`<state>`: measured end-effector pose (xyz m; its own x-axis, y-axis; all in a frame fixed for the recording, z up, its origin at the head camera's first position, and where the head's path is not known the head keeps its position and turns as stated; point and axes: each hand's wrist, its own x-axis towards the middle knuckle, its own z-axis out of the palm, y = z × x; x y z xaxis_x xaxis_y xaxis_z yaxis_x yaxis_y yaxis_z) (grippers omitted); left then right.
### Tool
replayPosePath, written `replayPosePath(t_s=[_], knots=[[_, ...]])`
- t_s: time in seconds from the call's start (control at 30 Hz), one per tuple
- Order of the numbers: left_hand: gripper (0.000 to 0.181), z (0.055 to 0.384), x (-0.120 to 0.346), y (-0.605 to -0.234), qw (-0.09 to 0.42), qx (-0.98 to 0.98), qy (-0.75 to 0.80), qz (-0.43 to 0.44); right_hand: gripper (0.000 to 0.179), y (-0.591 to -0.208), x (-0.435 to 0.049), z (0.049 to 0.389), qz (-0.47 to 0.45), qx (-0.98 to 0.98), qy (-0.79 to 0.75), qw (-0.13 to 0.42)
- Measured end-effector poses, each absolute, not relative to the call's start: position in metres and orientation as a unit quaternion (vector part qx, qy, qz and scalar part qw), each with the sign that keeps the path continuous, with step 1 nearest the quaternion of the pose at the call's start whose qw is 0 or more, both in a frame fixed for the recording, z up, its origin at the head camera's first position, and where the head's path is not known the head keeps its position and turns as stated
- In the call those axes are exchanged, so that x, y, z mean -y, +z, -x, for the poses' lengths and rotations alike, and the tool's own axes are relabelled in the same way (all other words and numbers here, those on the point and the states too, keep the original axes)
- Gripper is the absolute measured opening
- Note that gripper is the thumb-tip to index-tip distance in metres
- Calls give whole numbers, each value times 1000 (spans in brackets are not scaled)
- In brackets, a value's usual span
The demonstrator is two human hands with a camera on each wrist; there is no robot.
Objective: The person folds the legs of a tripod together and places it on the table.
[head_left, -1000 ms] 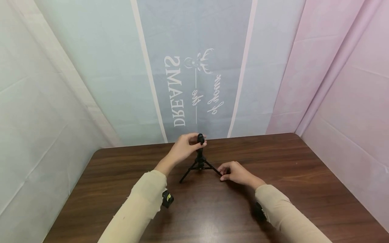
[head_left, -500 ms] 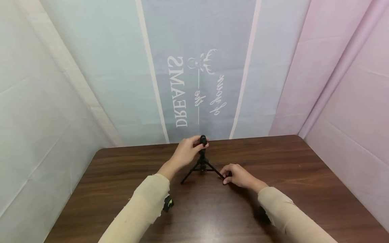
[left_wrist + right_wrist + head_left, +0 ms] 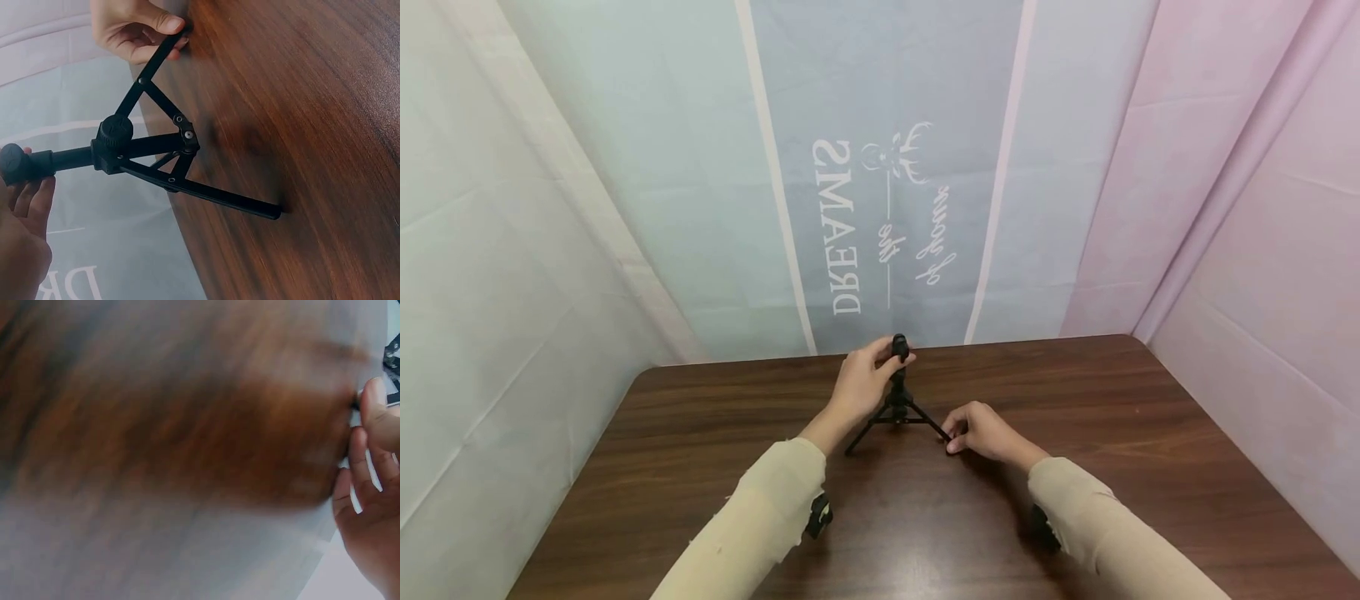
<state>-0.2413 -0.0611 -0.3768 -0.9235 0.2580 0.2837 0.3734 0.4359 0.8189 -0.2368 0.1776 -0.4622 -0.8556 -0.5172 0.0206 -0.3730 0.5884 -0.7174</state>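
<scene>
A small black tripod (image 3: pixel 898 402) stands upright with its legs spread, near the back of the table. At its top, my left hand (image 3: pixel 861 379) grips the head between thumb and fingers. The foot end of the right-hand leg is pinched by my right hand (image 3: pixel 981 431). In the left wrist view the tripod's braces and round knob (image 3: pixel 116 131) show clearly, and the right thumb presses on the leg's end. Only the edge of the tripod appears in the right wrist view, beside my right hand (image 3: pixel 375 469).
The brown wood-grain table (image 3: pixel 895 517) has rounded back corners. A printed fabric backdrop (image 3: pixel 880 167) hangs right behind its back edge, and pale fabric walls (image 3: pixel 1262 275) flank both sides. Dark wrist cameras sit under both sleeves.
The head view shifts slightly. Both hands keep their hold on the tripod, which stays in nearly the same place with its legs spread; the left forearm has come slightly to the right.
</scene>
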Motion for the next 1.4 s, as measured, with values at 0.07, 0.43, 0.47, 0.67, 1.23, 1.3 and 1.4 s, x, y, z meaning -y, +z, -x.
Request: replayPosePath(t_s=[0.07,0.43,0.47,0.67,1.23,1.3,1.4], knots=[[29,241,61,-376,59,844,-500,187,11,-460,-176,237,245,-887,-378,96],[25,240,61,-378,59,843,-505,176,9,-458,-172,233,265,-900,-339,77],[25,239,61,-378,60,842,-507,172,9,-458,-171,232,274,-900,-332,72],[24,237,59,-378,61,839,-518,155,12,-457,-171,228,289,-900,-323,55],[22,240,60,-377,65,825,-541,148,12,-460,-170,235,279,-898,-334,59],[22,240,60,-377,65,825,-542,148,12,-459,-170,235,279,-898,-335,58],[22,241,61,-377,64,824,-544,148,11,-459,-169,235,282,-896,-338,56]])
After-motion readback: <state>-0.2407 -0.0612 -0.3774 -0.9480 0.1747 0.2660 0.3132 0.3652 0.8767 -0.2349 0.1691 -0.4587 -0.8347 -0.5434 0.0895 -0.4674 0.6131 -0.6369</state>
